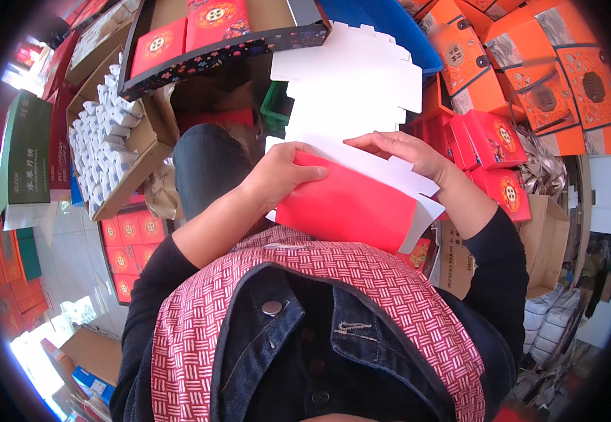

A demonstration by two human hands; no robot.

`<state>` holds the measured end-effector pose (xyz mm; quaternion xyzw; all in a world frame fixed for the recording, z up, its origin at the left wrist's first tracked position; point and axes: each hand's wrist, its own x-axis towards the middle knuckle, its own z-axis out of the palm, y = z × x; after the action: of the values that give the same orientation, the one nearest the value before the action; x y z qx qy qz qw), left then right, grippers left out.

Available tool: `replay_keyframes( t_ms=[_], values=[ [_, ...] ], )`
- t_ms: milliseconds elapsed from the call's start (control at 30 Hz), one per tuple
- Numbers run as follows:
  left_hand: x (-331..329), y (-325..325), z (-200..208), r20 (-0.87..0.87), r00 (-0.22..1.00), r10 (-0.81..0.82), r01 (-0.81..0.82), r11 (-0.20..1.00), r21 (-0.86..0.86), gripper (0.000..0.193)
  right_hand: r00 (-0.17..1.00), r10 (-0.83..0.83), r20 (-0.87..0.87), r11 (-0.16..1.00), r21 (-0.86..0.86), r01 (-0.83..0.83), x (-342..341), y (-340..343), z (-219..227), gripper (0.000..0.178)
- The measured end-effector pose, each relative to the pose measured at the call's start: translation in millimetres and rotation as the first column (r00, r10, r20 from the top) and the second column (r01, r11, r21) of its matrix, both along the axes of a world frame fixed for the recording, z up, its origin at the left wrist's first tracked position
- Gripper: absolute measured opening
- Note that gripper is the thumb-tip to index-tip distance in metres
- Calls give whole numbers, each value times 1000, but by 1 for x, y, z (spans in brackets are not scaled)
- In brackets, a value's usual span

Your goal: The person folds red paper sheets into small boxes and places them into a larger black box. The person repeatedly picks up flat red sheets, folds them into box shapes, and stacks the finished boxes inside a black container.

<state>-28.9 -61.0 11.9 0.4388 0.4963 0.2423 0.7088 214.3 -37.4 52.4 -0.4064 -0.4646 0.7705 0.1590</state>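
The left hand (281, 176) grips the card (348, 204) at its upper left corner, thumb flat on the red face and the other fingers hidden beneath. The right hand (414, 153) lies along the card's far edge, fingers loosely bent over the white flaps; whether it pinches them I cannot tell. The card is in front of the person's chest, just above the patterned apron (305, 257), its red side up and tilted down to the right, white flaps sticking out at the far and right edges. Just beyond the hands lie white sheets (351, 77) with notched edges, a green basket (275, 104) by their left side and a blue tub (426, 58) behind them. Further left, a dark tray (263, 48) with a floral rim holds red boxes (216, 21), and a carton (126, 184) is filled with small pale packs (101, 151). To the right, more red boxes (494, 141) are stacked near crumpled wrapping (543, 169), with large orange boxes (543, 98) beyond them
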Motion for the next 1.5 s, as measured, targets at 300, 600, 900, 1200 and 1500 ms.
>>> replay_keyframes(
  t_ms=[300,600,900,1200,1500],
  values=[
    [-5,-20,12,-167,986,4,-2,1000,15,27,936,206,287,978,-44,-202,-45,3,15,42],
    [-19,-32,7,-91,995,-32,41,994,101,25,916,173,363,966,118,-230,-56,-1,-2,41],
    [-35,-43,3,-39,999,-31,36,990,133,27,931,157,330,923,286,-258,-60,-19,1,38],
    [-36,-45,2,-92,996,-14,27,989,145,30,932,169,320,905,323,-275,-65,-17,5,38],
    [-37,-51,-2,-5,996,90,-90,995,39,36,907,180,381,891,328,-315,-67,-19,5,38]
  ],
)
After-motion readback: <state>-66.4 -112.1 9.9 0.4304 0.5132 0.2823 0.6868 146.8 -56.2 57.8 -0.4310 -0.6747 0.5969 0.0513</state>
